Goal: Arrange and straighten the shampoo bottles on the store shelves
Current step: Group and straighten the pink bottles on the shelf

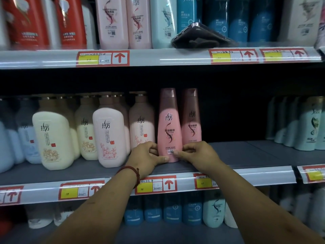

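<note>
A tall pink shampoo bottle (169, 127) with a mauve cap stands upright near the front of the middle shelf (246, 155). My left hand (146, 158) grips its base from the left, thumb across the front. My right hand (197, 153) pinches the base from the right. A second pink bottle of the same kind (191, 117) stands just behind and to the right. Left of them stand a pale pink squat bottle (110, 138), a cream one (53, 140) and more of both behind.
A dark phone (198, 36) lies on the upper shelf edge in front of blue bottles. Teal bottles (306, 127) stand at the far right of the middle shelf, with bare shelf between them and my hands. Blue and white bottles fill the lower shelf (172, 210).
</note>
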{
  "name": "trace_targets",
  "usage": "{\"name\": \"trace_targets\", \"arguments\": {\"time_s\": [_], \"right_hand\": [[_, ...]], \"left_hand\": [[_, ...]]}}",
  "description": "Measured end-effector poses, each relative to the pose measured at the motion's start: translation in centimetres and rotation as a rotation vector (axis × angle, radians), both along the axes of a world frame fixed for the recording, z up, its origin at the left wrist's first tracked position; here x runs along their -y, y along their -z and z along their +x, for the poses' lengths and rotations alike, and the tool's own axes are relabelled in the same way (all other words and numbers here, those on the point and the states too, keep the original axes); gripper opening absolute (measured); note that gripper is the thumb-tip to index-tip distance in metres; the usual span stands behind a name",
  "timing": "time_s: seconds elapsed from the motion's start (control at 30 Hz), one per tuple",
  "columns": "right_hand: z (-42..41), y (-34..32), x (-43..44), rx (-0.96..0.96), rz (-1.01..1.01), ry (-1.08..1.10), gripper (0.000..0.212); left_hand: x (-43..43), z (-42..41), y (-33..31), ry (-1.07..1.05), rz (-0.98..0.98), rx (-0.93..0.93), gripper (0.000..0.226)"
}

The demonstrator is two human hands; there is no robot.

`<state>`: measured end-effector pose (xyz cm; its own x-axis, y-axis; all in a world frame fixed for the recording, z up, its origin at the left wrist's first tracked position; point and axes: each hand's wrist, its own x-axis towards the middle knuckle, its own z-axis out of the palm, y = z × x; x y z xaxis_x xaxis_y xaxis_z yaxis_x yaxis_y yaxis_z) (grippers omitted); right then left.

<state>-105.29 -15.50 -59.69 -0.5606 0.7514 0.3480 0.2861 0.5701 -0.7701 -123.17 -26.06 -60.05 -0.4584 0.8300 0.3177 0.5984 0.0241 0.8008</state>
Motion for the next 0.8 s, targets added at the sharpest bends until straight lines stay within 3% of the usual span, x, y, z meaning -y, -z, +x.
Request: {"name": "trace_targets", "arguments": {"time_s": [0.23,0.4,0.47,0.6,0.73,0.8], "right_hand": [[-0.1,-0.1,0.2,0.03,0.066,0.046,0.035],[0.0,-0.1,0.1,0.022,-0.015,0.037,0.032],[0.2,-0.1,0.3,-0.066,-0.067,0.07,0.024],[0.5,0.3,0.2,-0.297,0.01,0.378,0.004],[0.5,-0.2,0.1,-0.264,-0.021,0.458,0.038],[0.6,-0.5,0.2,-0.211,-0.029,0.417,0.041]], "left_hand": [[-0.1,0.0,0.1,-0.021,-0.003,-0.037,0.039],[0.2,0.3,-0.2,-0.034,-0.013,-0.044,0.042],[0.4,0.5,-0.3,-0.048,-0.017,-0.042,0.046],[0.5,0.8,-0.5,-0.064,-0.028,-0.048,0.046],[0.5,1.0,-0.6,-0.069,-0.029,-0.05,0.042],[0.5,1.0,-0.6,-0.067,-0.033,-0.05,0.043]]}}
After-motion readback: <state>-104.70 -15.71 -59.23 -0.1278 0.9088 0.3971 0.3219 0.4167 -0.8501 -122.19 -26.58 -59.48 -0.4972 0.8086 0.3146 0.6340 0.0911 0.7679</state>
